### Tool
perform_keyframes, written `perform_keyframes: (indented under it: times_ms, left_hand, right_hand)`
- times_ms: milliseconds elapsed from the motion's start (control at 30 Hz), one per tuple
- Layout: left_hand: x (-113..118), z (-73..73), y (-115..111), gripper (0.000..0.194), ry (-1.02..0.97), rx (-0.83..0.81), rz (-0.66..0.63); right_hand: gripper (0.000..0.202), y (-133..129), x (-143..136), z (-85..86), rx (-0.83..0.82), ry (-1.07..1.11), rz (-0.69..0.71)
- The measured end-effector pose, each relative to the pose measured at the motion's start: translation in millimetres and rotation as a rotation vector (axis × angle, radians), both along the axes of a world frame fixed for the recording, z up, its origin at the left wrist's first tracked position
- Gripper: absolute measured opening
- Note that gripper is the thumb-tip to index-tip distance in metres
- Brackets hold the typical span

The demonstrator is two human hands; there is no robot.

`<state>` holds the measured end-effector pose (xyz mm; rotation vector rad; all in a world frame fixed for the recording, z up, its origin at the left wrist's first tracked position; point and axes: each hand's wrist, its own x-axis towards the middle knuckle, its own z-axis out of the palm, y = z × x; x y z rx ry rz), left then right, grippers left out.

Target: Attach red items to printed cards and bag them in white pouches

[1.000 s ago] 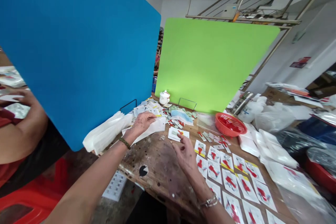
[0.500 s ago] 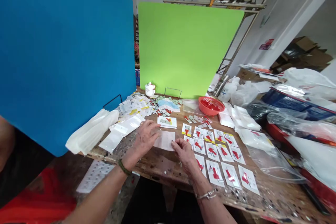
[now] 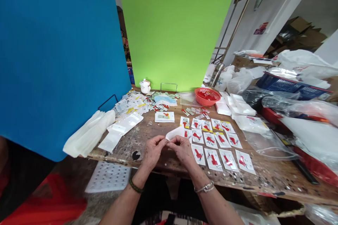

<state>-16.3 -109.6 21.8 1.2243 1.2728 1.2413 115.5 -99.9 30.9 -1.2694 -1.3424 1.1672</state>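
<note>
Pinching the bag (image 3: 176, 132) at its near edge, left hand (image 3: 153, 152) and right hand (image 3: 182, 150) have fingertips nearly touching; it extends beyond their fingers, left of the cards' (image 3: 210, 140) front rows.

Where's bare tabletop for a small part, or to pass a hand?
Best patch: the table between the flat white sleeves and the left hand. Second: a narrow strip between the bottom row of laid-out packets and the front edge. Crowded: back left, under the loose packet pile; right side, under plastic bags.
</note>
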Motion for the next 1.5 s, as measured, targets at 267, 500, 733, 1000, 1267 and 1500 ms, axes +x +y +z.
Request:
perform_keyframes:
  times_ms: [267,500,733,1000,1267,1500]
  left_hand:
    - [6.4,-6.4,0.3,0.016,0.379,0.055,0.168]
    - [16.6,-9.3,5.5,0.013,0.505,0.079,0.245]
    - [16.8,7.8,-9.1,0.017,0.555,0.224,0.111]
    - [-10.4,11.6,17.6,0.051,-0.147,-0.001,0.229]
    - [-23.3,14.6,20.2,0.039,-0.388,-0.066,0.236]
    - [24.2,18.3,-5.6,0.041,-0.940,-0.123,0.107]
  right_hand:
    - [0.020,-4.6,-9.0,-13.3,0.159,-0.315,-0.182]
    - [0.015,-10.3,-8.4,-9.0,0.515,-0.687,-0.283]
    - [0.036,5.4,-0.8,-4.6,0.536,-0.628,-0.149]
    - [0.016,17.5,6.7,-1.0,0.071,0.185,-0.012]
    - [0.022,17.0,9.0,-10.1,0.006,0.186,-0.183]
    - [0.032,7.3,-21.5,-7.4,-0.103,0.405,-0.146]
